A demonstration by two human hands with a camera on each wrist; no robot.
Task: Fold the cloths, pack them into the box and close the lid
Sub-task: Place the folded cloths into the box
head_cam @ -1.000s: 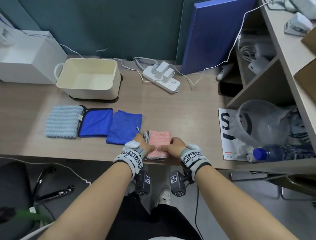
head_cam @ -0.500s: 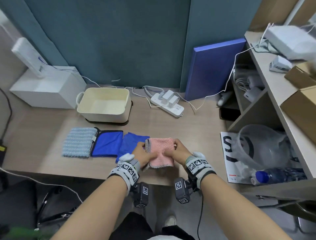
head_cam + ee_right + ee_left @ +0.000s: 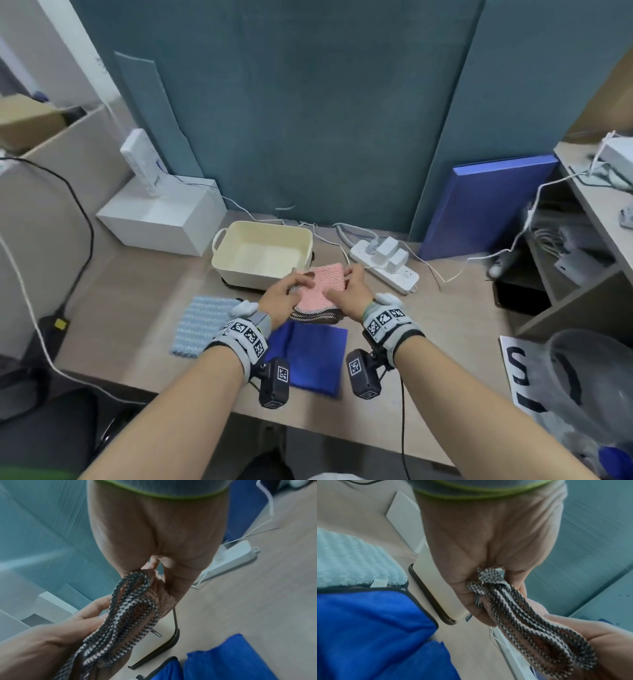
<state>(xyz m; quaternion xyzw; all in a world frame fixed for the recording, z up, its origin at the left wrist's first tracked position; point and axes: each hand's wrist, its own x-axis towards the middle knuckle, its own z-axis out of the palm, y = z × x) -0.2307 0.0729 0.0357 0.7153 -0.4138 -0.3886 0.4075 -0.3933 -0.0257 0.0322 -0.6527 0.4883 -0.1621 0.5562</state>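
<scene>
Your left hand (image 3: 286,298) and right hand (image 3: 350,292) each pinch one side of the folded pink cloth (image 3: 318,289), held level above the desk. The open box (image 3: 262,253) lies just beyond and slightly left, nearer your left hand. The cloth's long axis appears to run toward the box.

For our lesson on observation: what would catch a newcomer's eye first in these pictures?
Most striking is the folded pink cloth, held off the desk between the left hand and the right hand, just in front of the open cream box. Below the hands, blue cloths lie on the desk.
</scene>
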